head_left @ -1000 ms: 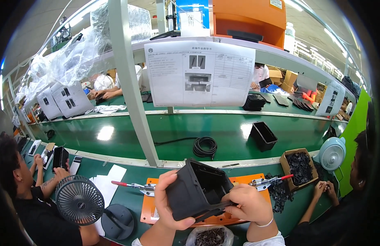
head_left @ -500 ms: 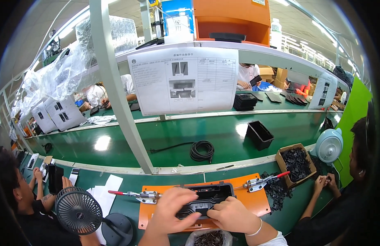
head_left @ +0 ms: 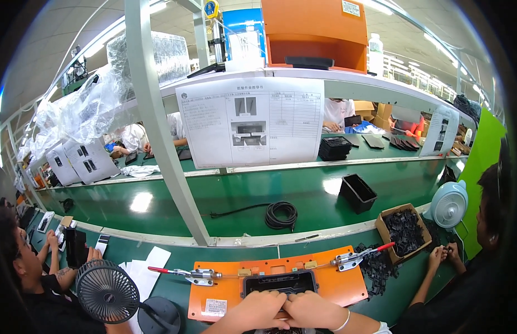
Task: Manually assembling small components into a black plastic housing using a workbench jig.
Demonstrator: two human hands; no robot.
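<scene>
A black plastic box sits in the middle of an orange fixture plate on the bench in front of me. My left hand and my right hand meet at the box's near side, with their fingertips close together. Both are closed with curled fingers, and whatever is between them is too small or hidden to name. Under the hands, a bag of small dark parts shows only as a sliver. Red-handled toggle clamps stand at both ends of the plate.
Loose black plastic pieces lie right of the plate, beside a carton full of them. A black fan and paper sheets are at left. Co-workers sit on both sides. Beyond, a cable coil and black bin rest on green.
Both hands have drawn back from inside the box toward me and come together at its near edge. My left hand has gone from spread to curled. The view has tilted up slightly.
</scene>
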